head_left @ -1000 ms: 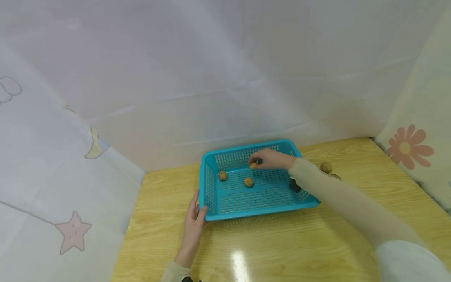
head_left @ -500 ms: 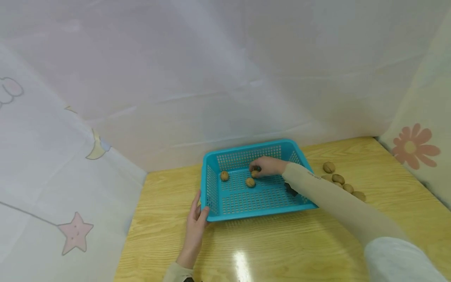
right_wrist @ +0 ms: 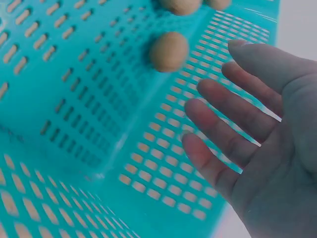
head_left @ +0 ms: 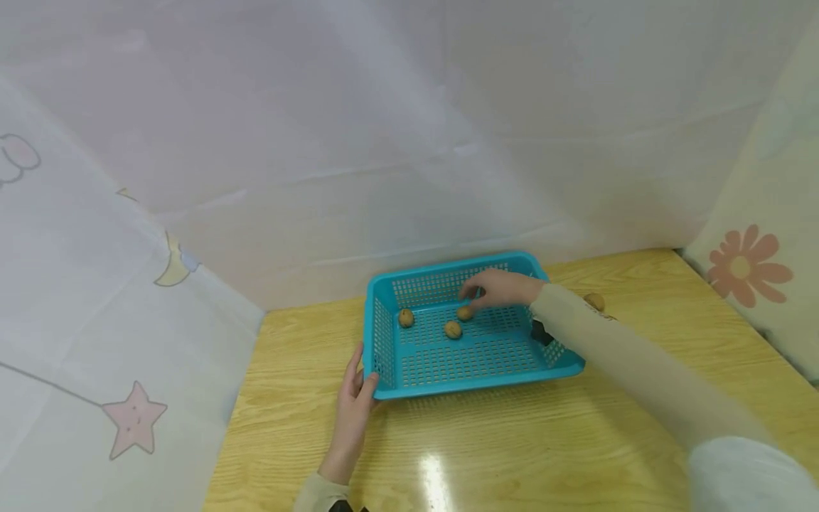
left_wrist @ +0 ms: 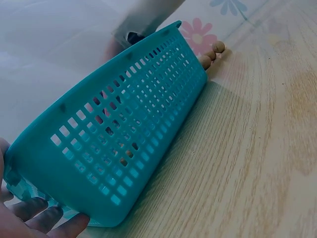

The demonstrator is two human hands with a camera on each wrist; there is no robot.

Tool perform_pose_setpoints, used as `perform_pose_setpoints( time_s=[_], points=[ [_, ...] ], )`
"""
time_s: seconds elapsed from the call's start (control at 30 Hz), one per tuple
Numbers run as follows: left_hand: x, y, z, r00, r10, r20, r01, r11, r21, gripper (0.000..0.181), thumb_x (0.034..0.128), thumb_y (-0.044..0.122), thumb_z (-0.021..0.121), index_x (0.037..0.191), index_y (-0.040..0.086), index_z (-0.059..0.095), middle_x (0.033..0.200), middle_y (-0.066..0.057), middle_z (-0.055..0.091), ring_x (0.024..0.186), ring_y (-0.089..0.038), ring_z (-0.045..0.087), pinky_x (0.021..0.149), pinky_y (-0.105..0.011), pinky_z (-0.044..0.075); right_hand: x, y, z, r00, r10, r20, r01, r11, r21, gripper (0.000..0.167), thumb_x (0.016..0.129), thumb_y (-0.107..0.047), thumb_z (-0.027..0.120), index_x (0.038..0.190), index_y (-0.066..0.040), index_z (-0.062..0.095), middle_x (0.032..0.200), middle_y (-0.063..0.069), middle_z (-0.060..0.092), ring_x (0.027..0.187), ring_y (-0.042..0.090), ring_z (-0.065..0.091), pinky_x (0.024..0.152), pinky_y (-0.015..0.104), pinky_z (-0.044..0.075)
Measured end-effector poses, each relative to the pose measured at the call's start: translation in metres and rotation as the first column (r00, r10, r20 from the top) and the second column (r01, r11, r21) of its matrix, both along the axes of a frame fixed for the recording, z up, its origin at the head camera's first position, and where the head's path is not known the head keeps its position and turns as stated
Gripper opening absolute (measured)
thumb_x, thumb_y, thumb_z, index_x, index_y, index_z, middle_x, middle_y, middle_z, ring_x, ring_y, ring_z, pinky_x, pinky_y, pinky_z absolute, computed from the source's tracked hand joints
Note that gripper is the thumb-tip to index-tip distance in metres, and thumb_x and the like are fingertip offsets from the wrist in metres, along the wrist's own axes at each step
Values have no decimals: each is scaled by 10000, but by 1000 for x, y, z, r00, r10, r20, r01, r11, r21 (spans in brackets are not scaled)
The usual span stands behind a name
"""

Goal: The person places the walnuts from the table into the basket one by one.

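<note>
A turquoise plastic basket [head_left: 473, 384] with slotted walls stands on the wooden table. My left hand [head_left: 353, 409] grips its near left corner, thumb at the rim and fingers along the outer wall. Those fingers [left_wrist: 44, 215] show against the basket's end in the left wrist view. Three walnuts lie on the basket floor: one at the left [head_left: 406, 318], one mid-floor [head_left: 453, 329] and one below my right hand [head_left: 499, 288]. In the right wrist view the right hand's fingers [right_wrist: 237, 104] are spread and hold nothing, apart from the closest walnut [right_wrist: 169, 51].
To the right of the basket, more walnuts [left_wrist: 212, 54] lie on the table [head_left: 294, 370]; in the head view the right sleeve [head_left: 627, 363] hides most of them and one walnut [head_left: 594, 301] shows. A pale printed cloth [head_left: 333, 178] hangs behind the table.
My right hand has lowered a walnut to the basket floor, let it go and lifted slightly off it. The left hand stays at the basket's corner.
</note>
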State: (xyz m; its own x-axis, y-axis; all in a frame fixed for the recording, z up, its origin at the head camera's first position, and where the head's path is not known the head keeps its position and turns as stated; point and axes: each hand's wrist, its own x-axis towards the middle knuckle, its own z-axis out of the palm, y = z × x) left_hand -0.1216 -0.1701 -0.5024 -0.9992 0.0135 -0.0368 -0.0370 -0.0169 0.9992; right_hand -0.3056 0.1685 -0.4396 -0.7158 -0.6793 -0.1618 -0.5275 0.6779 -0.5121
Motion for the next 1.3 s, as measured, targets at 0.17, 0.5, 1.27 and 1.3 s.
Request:
perform_pose_setpoints(
  time_s=[0.17,0.5,1.27,1.3],
  points=[
    [0,0,0,1000,0,-8,0,1000,-7,647,1105,156,500,1680,177,206,1518,-292,489,1348,-450,539,972,-433,575,10,16,20,997,-3,-71,-1,998,-59,272,1021,-187,678,1278,-107,716,1270,118,710,1104,257,673,936,468,561],
    [-2,0,-1,1000,-10,-13,10,1000,-17,641,1107,154,488,1681,185,205,1545,-296,459,1348,-449,543,1001,-485,555,29,61,45,990,-31,-134,12,991,-133,233,1009,-165,699,1221,-73,730,1216,92,728,1010,224,694,922,522,565],
    [0,0,0,1000,-4,-12,4,1000,-4,640,1104,144,497,1679,204,220,1536,-280,476,1351,-444,539,994,-482,556,73,177,28,953,-279,-116,267,958,-107,265,1015,-151,695,1263,-58,705,1216,85,715,1025,249,675,835,436,577],
    [0,0,0,1000,-6,-12,6,1000,-1,640,1105,145,497,1679,206,220,1537,-278,476,1354,-443,537,995,-482,555,73,180,24,953,-283,-112,272,956,-109,267,1013,-141,695,1264,-49,703,1223,108,713,1027,268,679,835,449,580]
  ],
)
